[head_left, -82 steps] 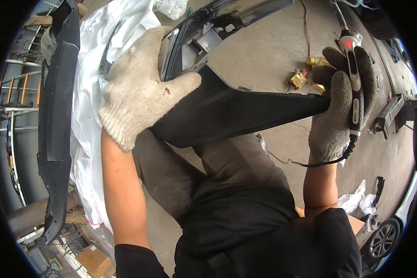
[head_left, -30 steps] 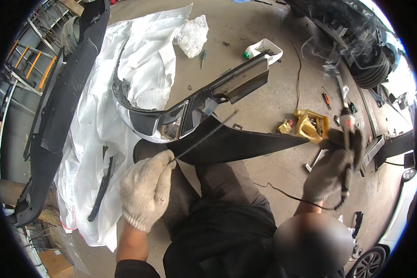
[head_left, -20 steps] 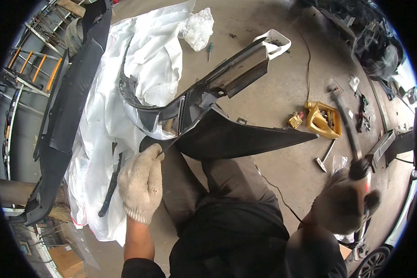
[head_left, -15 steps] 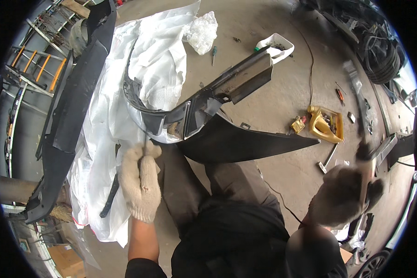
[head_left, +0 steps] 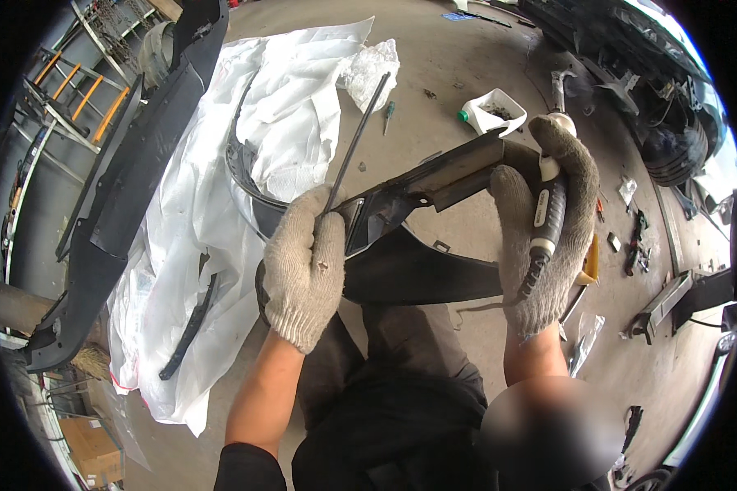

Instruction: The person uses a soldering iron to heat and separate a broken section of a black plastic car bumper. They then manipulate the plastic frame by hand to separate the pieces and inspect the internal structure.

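1. Hands are apart on my feed, both in cream knit gloves, on either side of a smooth black plastic panel [head_left: 426, 274] that tapers toward the right and lies over the person's dark-trousered knees [head_left: 405, 335].
2. I see the left hand [head_left: 307, 270] at the panel's left end, closed around a thin dark straight rod [head_left: 357, 143], which slants up and away past the panel's far edge.
3. I see the right hand [head_left: 573, 233] at the panel's right end, wrapped around a corded tool with a dark ribbed handle and a metal shaft [head_left: 552, 200], the shaft pointing away from the person. Whether either glove touches the panel, I cannot tell.
4. Along the panel's far side I have a long black frame-shaped plastic part [head_left: 458, 180]; I cannot tell whether the two are joined.
5. Left of the panel I get crumpled white plastic sheeting [head_left: 246, 344] with a narrow black strip [head_left: 190, 331] on it.
6. Well beyond the panel, on the floor, I find a white plastic jug with a green cap [head_left: 512, 123] and a small green-handled screwdriver [head_left: 390, 114].
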Demonstrator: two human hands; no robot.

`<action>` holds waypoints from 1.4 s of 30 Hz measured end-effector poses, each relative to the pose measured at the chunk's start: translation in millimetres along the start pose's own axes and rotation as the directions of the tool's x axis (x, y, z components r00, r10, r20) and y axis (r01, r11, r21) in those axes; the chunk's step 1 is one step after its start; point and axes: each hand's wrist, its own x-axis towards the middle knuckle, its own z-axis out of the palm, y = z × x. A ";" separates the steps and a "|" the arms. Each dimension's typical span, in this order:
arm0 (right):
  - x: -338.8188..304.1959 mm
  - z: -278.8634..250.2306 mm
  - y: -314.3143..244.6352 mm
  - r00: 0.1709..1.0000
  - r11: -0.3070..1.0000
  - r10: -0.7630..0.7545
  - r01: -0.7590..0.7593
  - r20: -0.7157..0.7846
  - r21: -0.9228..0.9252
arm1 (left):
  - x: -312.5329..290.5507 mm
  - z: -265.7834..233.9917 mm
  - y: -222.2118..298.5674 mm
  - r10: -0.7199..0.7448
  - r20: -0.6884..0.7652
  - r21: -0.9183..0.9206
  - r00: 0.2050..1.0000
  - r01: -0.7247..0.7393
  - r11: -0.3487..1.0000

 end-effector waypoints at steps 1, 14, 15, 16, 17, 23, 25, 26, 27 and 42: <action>0.9 1.0 1.2 1.000 1.000 0.013 -0.013 0.001 -0.024 | -0.6 1.2 -0.9 -0.013 0.000 -0.037 1.000 0.013 0.999; 2.7 1.1 7.9 0.993 0.962 -0.121 0.113 -0.015 -0.248 | 0.5 0.5 11.7 0.045 0.012 -0.034 0.999 -0.045 0.998; 2.2 1.4 8.1 0.992 0.962 -0.121 0.114 -0.015 -0.249 | 0.5 0.1 10.1 0.048 0.016 -0.045 0.999 -0.047 0.998; 2.1 1.6 8.3 0.992 0.962 -0.122 0.114 -0.016 -0.250 | 0.5 -0.1 7.0 0.051 0.021 -0.056 0.998 -0.050 0.997; 0.6 2.3 9.7 0.997 0.977 -0.078 0.072 -0.022 -0.202 | 0.3 -0.5 4.9 0.054 0.025 -0.067 0.998 -0.052 0.996; 0.7 1.5 7.2 0.996 0.969 -0.080 0.070 -0.034 -0.235 | -1.1 0.8 0.0 0.109 0.012 -0.081 0.994 -0.107 0.991; -0.1 2.9 9.9 0.996 0.968 -0.075 0.064 -0.037 -0.241 | -1.7 -1.4 1.9 0.088 0.026 -0.057 0.996 -0.087 0.995; -1.2 3.4 10.5 0.996 0.967 -0.078 0.066 -0.039 -0.246 | -1.8 -3.0 3.1 0.078 0.033 -0.045 0.996 -0.076 0.996; -0.5 3.2 9.3 0.996 0.969 -0.073 0.057 -0.057 -0.238 | -1.5 -3.2 4.3 0.066 0.033 -0.059 0.997 -0.064 0.996; 7.8 -17.6 -14.5 0.947 0.994 -0.047 0.013 -0.319 -0.110 | -28.5 -52.6 -15.9 0.195 0.019 0.179 0.981 -0.195 0.964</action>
